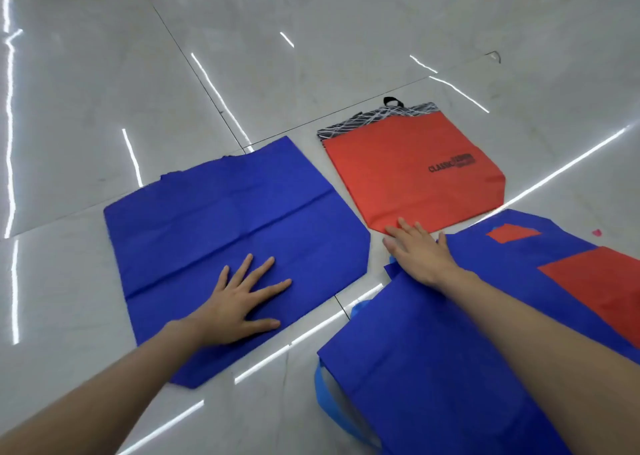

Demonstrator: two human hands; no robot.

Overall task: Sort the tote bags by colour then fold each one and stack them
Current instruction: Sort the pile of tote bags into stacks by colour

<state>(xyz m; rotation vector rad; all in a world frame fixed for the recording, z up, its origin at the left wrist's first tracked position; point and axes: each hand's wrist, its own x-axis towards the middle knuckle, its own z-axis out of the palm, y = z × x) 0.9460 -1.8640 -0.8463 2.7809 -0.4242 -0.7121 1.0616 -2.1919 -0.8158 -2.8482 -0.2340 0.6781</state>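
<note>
Closest to me, a blue bag point(433, 368) with pale blue handles point(320, 385) lies under the person's right forearm on the shiny tiled floor point(311, 39). Red cloth point(606, 288) shows on top of the blue at the right edge; I cannot tell whether it is one bag or more. Every bag lies pressed flat, so their insides are hidden.

To the left, a second blue bag point(225, 219) is spread out on its own, creased across the middle. The left hand point(239, 302) rests palm down on its near part, fingers straight and fanned apart, gripping nothing.

Further off lies a red bag point(408, 177) with black lettering, on top of a black-and-white patterned bag point(363, 122). The right hand point(419, 254) is stretched out flat, its fingertips touching the red bag's near corner.
</note>
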